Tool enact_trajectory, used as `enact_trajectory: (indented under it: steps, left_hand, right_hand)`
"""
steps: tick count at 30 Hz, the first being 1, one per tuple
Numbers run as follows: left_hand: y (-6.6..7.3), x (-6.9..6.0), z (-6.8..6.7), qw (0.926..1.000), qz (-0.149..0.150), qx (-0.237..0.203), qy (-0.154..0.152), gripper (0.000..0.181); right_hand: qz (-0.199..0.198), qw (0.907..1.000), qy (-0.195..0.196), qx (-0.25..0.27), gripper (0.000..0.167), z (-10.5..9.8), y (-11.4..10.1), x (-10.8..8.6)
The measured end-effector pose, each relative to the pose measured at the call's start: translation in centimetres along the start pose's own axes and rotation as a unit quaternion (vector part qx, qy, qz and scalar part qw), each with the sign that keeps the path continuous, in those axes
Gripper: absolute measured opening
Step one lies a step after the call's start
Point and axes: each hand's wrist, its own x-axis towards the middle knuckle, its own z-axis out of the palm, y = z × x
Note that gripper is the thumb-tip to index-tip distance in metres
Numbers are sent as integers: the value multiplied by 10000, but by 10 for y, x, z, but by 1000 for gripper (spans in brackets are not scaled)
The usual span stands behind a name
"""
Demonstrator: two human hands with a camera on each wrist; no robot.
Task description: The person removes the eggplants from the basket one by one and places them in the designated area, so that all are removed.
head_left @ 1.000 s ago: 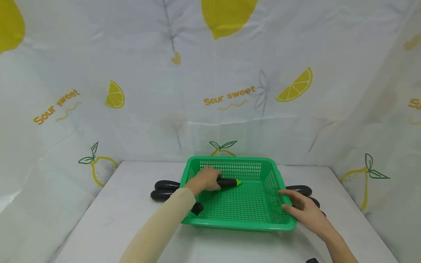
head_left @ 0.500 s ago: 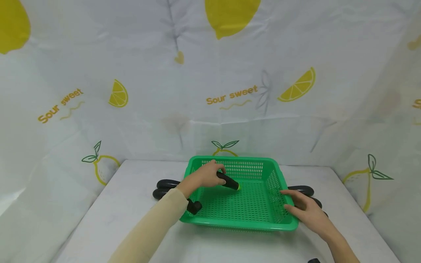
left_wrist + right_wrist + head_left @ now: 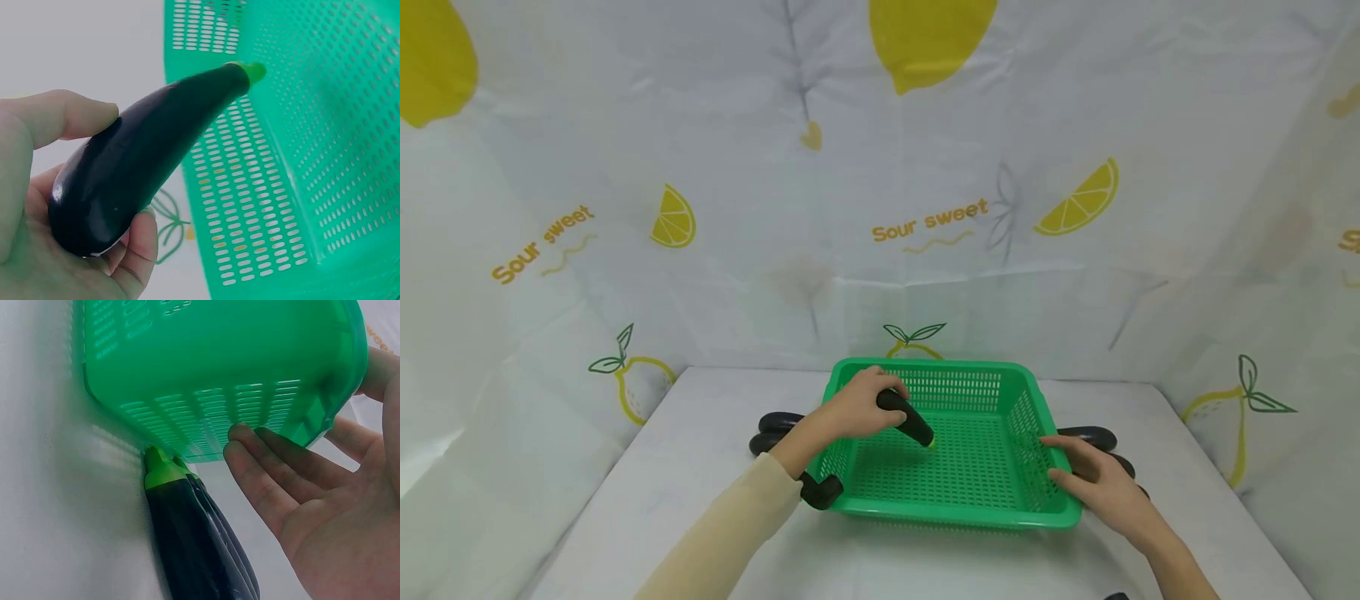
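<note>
A dark purple eggplant (image 3: 912,419) with a green stem end is gripped by my left hand (image 3: 859,406) over the left part of the green plastic basket (image 3: 955,516). Its stem end slants down toward the basket floor. In the left wrist view, thumb and fingers wrap the fat end of this eggplant (image 3: 150,150). My right hand (image 3: 1101,487) holds the basket's right rim. In the right wrist view, some fingers of the right hand (image 3: 331,519) lie against the outside of the basket wall (image 3: 250,350), while others reach over the rim.
Two eggplants (image 3: 780,422) lie outside the basket on the left, partly hidden by it and my arm. More eggplants (image 3: 1088,437) lie beyond its right side, stems toward the wall. A white cloth (image 3: 647,500) covers the table; a lemon-print curtain (image 3: 737,250) hangs behind.
My left hand has lifted the eggplant from the basket floor and drawn it left and nearer, its stem end tipping downward. The right hand stays on the rim.
</note>
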Motion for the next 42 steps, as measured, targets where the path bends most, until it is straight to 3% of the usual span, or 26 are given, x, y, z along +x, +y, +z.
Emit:
enact_trajectory:
  steps: [8,15,24,31,42]
  left_hand:
    - [-1,-20,-12,9970,75,-606,478,27]
    - [-1,-38,-14,9932,170,-778,850,25]
    - [-20,-66,-18,9881,54,-925,1227,29]
    - [-35,-87,-26,9787,-250,-1175,1667,33]
    - [-54,-121,-39,9607,-482,-1548,2254,35]
  right_hand:
    - [-47,10000,18,25,52,0,2,0]
    - [-26,10000,23,-43,52,1,2,1]
    - [-87,10000,21,20,52,1,3,0]
    - [-133,9999,25,64,51,1,2,0]
    - [-120,9998,34,155,50,1,3,0]
